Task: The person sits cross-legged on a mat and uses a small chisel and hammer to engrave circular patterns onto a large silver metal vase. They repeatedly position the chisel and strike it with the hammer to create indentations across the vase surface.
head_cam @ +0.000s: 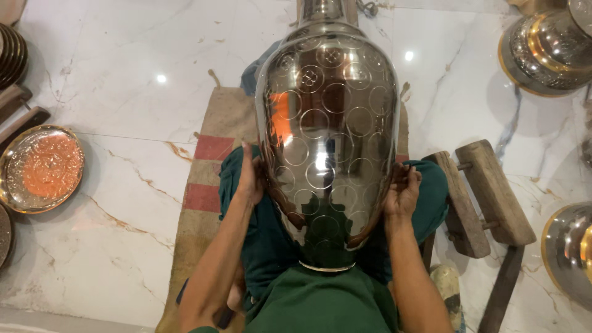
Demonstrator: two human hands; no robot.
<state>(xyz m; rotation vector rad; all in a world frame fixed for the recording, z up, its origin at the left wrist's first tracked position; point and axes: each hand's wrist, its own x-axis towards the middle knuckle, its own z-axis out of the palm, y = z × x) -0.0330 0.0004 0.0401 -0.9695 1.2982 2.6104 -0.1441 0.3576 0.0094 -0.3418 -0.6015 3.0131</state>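
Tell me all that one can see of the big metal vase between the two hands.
The metal vase is large, polished and mirror-like, silver in colour, with a pattern of engraved circles over its swollen body. It lies lengthwise away from the person, its narrow end near the green-clothed lap, its neck pointing to the top of the view. The left hand and the right hand press its two sides. Under it lie a green cloth and a sack mat on the marble floor.

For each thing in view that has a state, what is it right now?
Metal vase: lying lengthwise over the lap, held on both sides.
Left hand: flat against the vase's side.
Right hand: fingers curled on the other side.
Brass plate: flat on floor, orange powder in it.
Wooden stand: on floor, untouched.
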